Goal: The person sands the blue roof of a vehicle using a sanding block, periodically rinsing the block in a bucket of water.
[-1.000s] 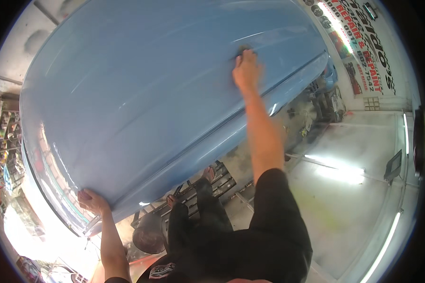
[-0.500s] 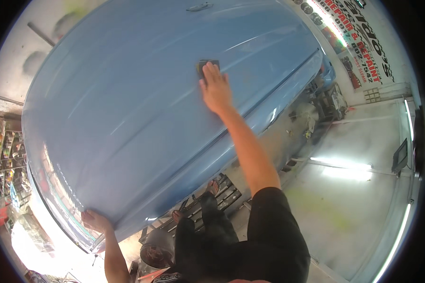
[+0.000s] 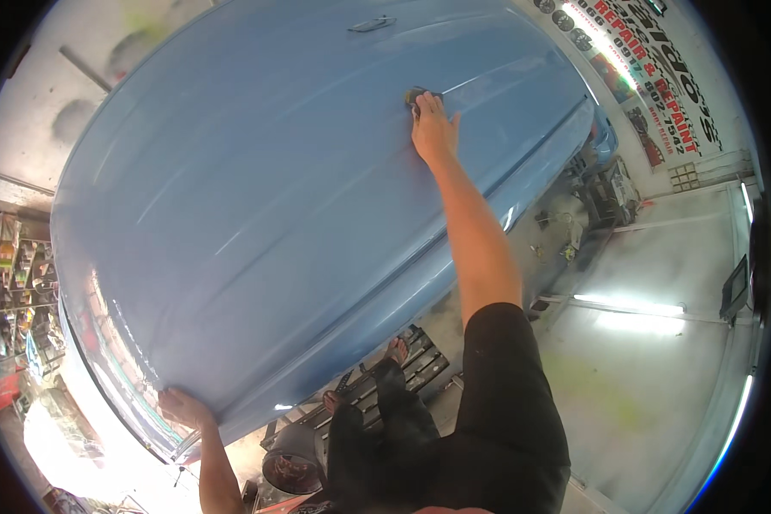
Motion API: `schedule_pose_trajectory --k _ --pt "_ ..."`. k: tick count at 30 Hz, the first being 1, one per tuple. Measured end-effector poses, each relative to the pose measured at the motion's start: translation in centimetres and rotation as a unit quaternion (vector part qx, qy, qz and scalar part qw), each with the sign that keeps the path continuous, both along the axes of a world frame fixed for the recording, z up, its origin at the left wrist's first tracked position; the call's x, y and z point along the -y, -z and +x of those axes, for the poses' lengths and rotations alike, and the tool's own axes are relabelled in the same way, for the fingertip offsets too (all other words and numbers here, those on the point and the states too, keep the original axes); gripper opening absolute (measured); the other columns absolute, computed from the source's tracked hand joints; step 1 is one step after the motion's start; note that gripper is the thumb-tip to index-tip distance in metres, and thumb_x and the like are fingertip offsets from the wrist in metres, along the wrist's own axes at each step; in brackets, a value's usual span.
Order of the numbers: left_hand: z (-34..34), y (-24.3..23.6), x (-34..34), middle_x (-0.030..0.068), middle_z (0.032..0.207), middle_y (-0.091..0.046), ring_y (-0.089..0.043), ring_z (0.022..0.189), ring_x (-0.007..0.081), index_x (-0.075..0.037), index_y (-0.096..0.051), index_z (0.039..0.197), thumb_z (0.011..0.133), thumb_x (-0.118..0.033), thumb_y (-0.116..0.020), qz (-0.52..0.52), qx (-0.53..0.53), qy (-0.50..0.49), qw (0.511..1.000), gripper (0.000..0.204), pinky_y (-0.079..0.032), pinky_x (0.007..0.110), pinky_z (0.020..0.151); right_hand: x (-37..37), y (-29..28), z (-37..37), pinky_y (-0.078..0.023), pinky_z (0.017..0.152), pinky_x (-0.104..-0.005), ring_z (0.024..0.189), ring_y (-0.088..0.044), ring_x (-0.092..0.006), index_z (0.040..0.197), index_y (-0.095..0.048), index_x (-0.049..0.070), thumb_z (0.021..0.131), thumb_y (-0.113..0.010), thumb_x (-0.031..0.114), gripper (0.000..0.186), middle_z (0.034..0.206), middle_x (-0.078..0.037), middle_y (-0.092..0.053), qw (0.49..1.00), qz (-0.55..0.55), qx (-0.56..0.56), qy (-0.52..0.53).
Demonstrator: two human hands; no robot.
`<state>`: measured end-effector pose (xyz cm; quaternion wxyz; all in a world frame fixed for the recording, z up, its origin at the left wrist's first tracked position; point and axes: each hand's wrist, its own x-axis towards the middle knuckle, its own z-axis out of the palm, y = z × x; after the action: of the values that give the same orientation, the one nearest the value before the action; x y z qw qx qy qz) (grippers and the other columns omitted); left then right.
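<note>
**Hand pad at work on blue car roof, other hand braced at edge**

A person leans over a blue car roof [image 3: 283, 197], right arm stretched far out. The right hand [image 3: 433, 128] lies flat w/ fingers together, pressing a small dark pad [image 3: 417, 94] against the paint; only the pad's far end peeks out past the fingertips, so its full shape can't be told. Pad sits at the far right of the panel, just beside a raised crease running toward the right edge. Flat palm on top likely keeps even pressure on the curved surface.

The left hand [image 3: 182, 407] grips the near left edge of the roof, fingers curled over the rim, holding nothing else — apparently a brace, since the reach is long & the body hangs over the panel.

Around: a small handle-like fitting [image 3: 371, 24] sits at the far end of the panel, well apart from the pad. Below, the person's bare feet [image 3: 396, 349] stand on a dark slatted platform [image 3: 403, 373] near the car's side, w/ a dark round drum [image 3: 289, 463] close by. Shelves of clutter [image 3: 13, 291] line the left; a wall banner [image 3: 651, 77] hangs far right above a pale floor [image 3: 642, 377]. Nothing lies on the roof between the hands; the long reach itself looks like the main limit.
</note>
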<state>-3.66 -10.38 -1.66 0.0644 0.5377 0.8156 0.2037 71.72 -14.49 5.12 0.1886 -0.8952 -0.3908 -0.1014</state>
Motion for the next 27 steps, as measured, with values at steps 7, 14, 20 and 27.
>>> schedule_pose_trajectory --k 7,14,20,27 --pt "-0.1 -1.3 0.7 0.0209 0.147 -0.044 -0.047 0.139 0.0357 0.000 -0.047 0.148 0.110 -0.037 -0.051 0.043 0.009 -0.008 0.999 0.054 -0.044 0.047 0.115 1.3 4.2 -3.5 -0.031 0.120 -0.0616 0.150 -0.037 -0.0359 0.147 -0.050 0.003 0.109 -0.047 0.030 0.048 0.159 -0.017 -0.046 0.993 0.098 -0.034 -0.050" --pt "2.2 -0.7 0.6 0.0191 0.144 -0.047 -0.053 0.135 0.0356 -0.004 -0.049 0.144 0.108 -0.040 -0.052 0.033 0.016 -0.009 0.999 0.051 -0.046 0.048 0.113 3.0 1.4 -7.2 -0.033 0.114 -0.0593 0.144 -0.044 -0.0400 0.152 -0.049 0.005 0.110 -0.042 0.025 0.047 0.155 -0.020 -0.050 0.999 0.033 0.000 -0.029" --pt "1.2 -1.3 0.7 0.0208 0.146 -0.043 -0.052 0.135 0.0344 -0.004 -0.046 0.147 0.108 -0.040 -0.053 0.040 0.038 -0.032 0.998 0.053 -0.045 0.047 0.115 -1.0 4.2 -28.0 -0.033 0.119 -0.0593 0.142 -0.046 -0.0425 0.151 -0.048 0.006 0.099 -0.057 0.021 0.054 0.149 -0.024 -0.053 0.900 0.091 0.008 -0.427" --pt "2.4 -0.8 0.9 0.0201 0.146 -0.042 -0.048 0.138 0.0336 -0.003 -0.045 0.147 0.107 -0.041 -0.054 0.029 0.031 -0.012 0.999 0.056 -0.042 0.047 0.116 2.0 0.9 -9.7 -0.036 0.111 -0.0614 0.140 -0.048 -0.0410 0.136 -0.058 0.001 0.103 -0.056 0.019 0.038 0.145 -0.021 -0.058 0.995 0.091 -0.004 -0.034"
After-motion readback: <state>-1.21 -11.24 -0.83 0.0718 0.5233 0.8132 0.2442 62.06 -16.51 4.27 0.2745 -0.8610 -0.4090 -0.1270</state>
